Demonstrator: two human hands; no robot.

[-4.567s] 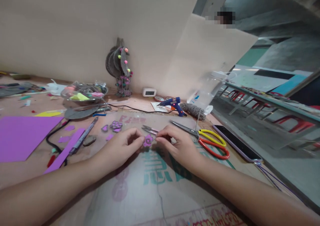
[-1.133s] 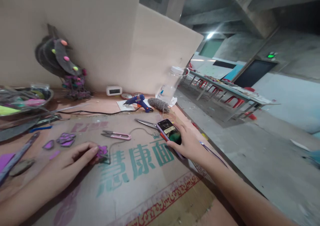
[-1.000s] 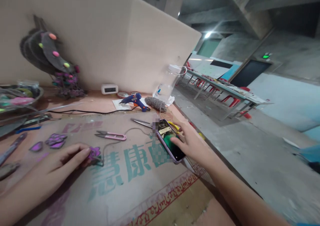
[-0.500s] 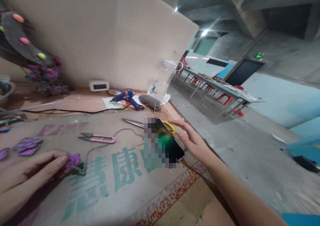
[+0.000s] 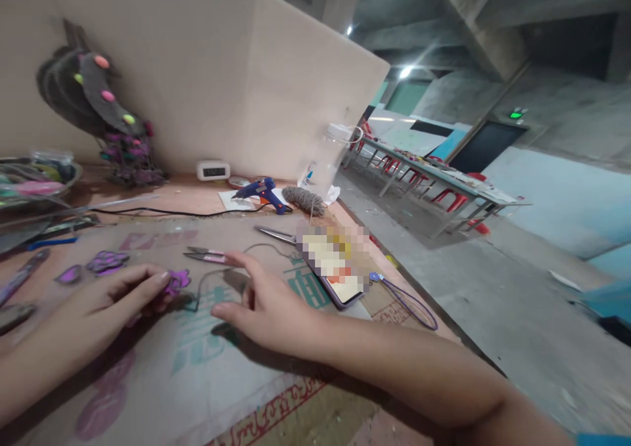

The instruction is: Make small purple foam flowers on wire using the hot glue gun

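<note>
Pinched between the thumb and fingers of my left hand (image 5: 123,295) is a small purple flower piece (image 5: 178,282) with dark grey edging. A grey yarn strand (image 5: 198,295) trails from it over the printed cardboard (image 5: 172,393). My right hand (image 5: 271,311) hovers to its right, thumb and index finger apart, with nothing between them. Its index fingertip overlaps the handle of the pink thread snips (image 5: 202,255); whether they touch I cannot tell. Left of the snips lie a larger purple flower (image 5: 107,262) and a single purple petal (image 5: 69,274).
A lit phone (image 5: 340,288) with a looped strap (image 5: 419,311) lies right, by scissors (image 5: 276,234). Behind are a blue glue gun (image 5: 259,188), a grey yarn skein (image 5: 303,200), a white clock (image 5: 213,170) and a clear bottle (image 5: 325,157). A decorated grey crescent (image 5: 93,91) stands back left.
My right hand has moved left from beside the phone to near the snips. The phone's screen has gone from dark to bright. My left hand still holds the purple flower piece. The view has shifted left.
</note>
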